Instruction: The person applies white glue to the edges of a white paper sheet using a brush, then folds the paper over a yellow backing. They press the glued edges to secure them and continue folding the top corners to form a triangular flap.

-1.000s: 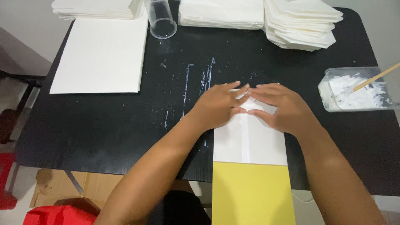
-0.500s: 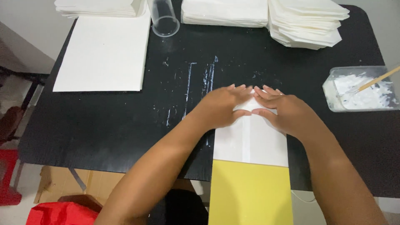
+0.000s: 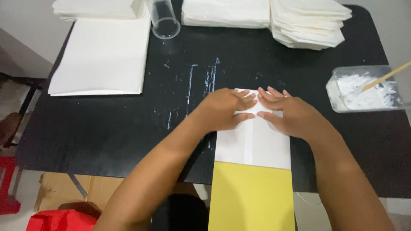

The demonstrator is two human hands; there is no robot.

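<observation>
Left hand (image 3: pixel 224 111) and right hand (image 3: pixel 291 115) lay flat, fingers released and spread, pressing the far end of the white-and-yellow paper piece (image 3: pixel 252 145) at the near edge of the black tabletop (image 3: pixel 128 128), yellow part overhanging. Paper looked light, thin, easily creased; best handled by its side edges. Paste tub (image 3: pixel 364 87) sat at right edge.

Two hands, the left hand (image 3: pixel 224 110) and the right hand (image 3: pixel 287 113), rest on one white folded paper (image 3: pixel 252 143) with one yellow sheet (image 3: pixel 251 199) below it. Four stacks of white paper sit on the black surface (image 3: pixel 107 128): two far left (image 3: pixel 100 55) (image 3: pixel 96 7), one far centre (image 3: pixel 224 13), one far right (image 3: pixel 310 23). One clear cup (image 3: pixel 165 19), one paste tub (image 3: pixel 364 89) and one stick (image 3: pixel 385 77) complete the count.
</observation>
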